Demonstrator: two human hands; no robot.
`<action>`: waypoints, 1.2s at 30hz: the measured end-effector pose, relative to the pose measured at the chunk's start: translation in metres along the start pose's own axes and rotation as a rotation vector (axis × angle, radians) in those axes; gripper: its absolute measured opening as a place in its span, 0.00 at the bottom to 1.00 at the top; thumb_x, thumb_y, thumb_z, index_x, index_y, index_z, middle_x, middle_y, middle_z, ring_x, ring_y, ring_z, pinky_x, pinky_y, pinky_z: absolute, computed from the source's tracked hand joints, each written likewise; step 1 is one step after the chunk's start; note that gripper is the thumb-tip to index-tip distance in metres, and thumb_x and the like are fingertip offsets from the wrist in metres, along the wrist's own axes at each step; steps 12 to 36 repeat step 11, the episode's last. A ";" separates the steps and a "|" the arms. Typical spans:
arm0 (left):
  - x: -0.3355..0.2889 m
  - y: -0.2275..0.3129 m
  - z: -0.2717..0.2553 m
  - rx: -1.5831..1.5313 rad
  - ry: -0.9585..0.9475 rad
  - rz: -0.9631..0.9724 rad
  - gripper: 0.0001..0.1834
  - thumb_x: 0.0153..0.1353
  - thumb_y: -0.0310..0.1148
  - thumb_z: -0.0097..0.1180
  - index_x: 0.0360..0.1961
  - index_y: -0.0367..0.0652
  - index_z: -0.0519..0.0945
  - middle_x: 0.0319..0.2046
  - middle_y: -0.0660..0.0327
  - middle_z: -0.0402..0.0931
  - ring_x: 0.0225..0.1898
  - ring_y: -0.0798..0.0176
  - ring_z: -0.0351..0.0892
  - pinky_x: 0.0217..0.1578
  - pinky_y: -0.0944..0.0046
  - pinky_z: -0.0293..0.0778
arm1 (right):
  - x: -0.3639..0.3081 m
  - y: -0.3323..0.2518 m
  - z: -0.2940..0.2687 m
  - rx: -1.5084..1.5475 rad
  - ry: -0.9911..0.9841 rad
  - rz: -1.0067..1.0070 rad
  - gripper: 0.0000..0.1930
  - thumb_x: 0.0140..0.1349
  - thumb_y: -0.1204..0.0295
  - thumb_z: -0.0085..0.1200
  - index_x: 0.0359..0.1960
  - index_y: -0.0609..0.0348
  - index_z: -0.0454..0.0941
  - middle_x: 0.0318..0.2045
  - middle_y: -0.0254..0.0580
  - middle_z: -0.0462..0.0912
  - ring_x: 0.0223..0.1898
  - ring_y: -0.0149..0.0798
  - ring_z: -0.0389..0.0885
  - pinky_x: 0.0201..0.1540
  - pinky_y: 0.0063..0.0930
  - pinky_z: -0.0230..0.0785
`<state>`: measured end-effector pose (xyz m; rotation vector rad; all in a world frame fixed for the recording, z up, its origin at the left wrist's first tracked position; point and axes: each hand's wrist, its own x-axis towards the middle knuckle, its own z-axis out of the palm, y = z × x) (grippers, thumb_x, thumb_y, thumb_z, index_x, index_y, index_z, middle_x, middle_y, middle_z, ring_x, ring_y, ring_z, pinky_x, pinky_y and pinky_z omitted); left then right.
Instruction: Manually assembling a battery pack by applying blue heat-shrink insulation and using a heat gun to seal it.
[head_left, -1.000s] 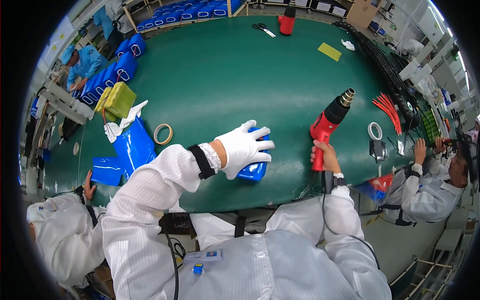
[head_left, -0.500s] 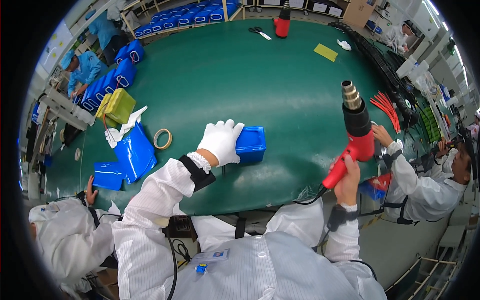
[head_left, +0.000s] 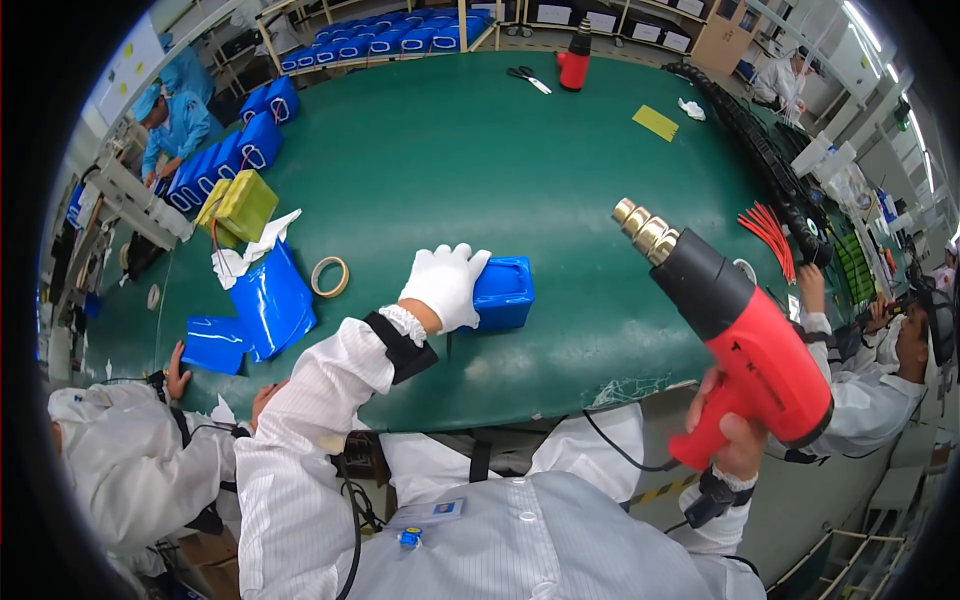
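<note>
My left hand (head_left: 445, 287), in a white glove, is closed on the left side of a blue shrink-wrapped battery pack (head_left: 503, 293), which rests on the green table near its front edge. Bare and wrapped round the handle, my right hand (head_left: 728, 428) holds a red and black heat gun (head_left: 745, 340) up at the right. Its metal nozzle points to the upper left, toward the table's middle, apart from the pack. A black cord hangs from the handle. The glove hides part of the pack's left side.
On the green table (head_left: 400, 180), left, lie blue plastic sleeves (head_left: 270, 305), a tape roll (head_left: 330, 277), yellow packs (head_left: 245, 206) and blue packs (head_left: 230, 155). Scissors (head_left: 530, 79) and another heat gun (head_left: 574, 60) are far off; red tubing (head_left: 768, 240) lies right. People sit at both sides.
My right hand has drawn the heat gun nearer and rightward, and its nozzle has swung from pointing away to the upper left. The left hand stays on the battery pack.
</note>
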<state>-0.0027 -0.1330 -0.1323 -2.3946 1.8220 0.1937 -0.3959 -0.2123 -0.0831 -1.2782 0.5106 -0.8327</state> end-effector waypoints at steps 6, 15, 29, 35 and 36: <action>-0.014 -0.011 0.014 -0.120 0.097 -0.033 0.51 0.42 0.44 0.75 0.70 0.49 0.65 0.59 0.53 0.72 0.56 0.48 0.76 0.55 0.49 0.73 | -0.018 -0.022 0.018 -0.194 0.017 0.022 0.40 0.56 0.57 0.65 0.65 0.68 0.61 0.45 0.51 0.73 0.27 0.38 0.79 0.27 0.29 0.74; -0.024 -0.028 0.023 -0.188 -0.038 -0.108 0.51 0.48 0.39 0.71 0.73 0.51 0.60 0.70 0.49 0.62 0.66 0.45 0.70 0.60 0.47 0.71 | -0.022 -0.027 0.020 -0.266 0.038 0.104 0.39 0.57 0.58 0.65 0.65 0.67 0.62 0.46 0.52 0.74 0.30 0.39 0.80 0.30 0.29 0.75; -0.024 -0.028 0.023 -0.188 -0.038 -0.108 0.51 0.48 0.39 0.71 0.73 0.51 0.60 0.70 0.49 0.62 0.66 0.45 0.70 0.60 0.47 0.71 | -0.022 -0.027 0.020 -0.266 0.038 0.104 0.39 0.57 0.58 0.65 0.65 0.67 0.62 0.46 0.52 0.74 0.30 0.39 0.80 0.30 0.29 0.75; -0.024 -0.028 0.023 -0.188 -0.038 -0.108 0.51 0.48 0.39 0.71 0.73 0.51 0.60 0.70 0.49 0.62 0.66 0.45 0.70 0.60 0.47 0.71 | -0.022 -0.027 0.020 -0.266 0.038 0.104 0.39 0.57 0.58 0.65 0.65 0.67 0.62 0.46 0.52 0.74 0.30 0.39 0.80 0.30 0.29 0.75; -0.024 -0.028 0.023 -0.188 -0.038 -0.108 0.51 0.48 0.39 0.71 0.73 0.51 0.60 0.70 0.49 0.62 0.66 0.45 0.70 0.60 0.47 0.71 | -0.022 -0.027 0.020 -0.266 0.038 0.104 0.39 0.57 0.58 0.65 0.65 0.67 0.62 0.46 0.52 0.74 0.30 0.39 0.80 0.30 0.29 0.75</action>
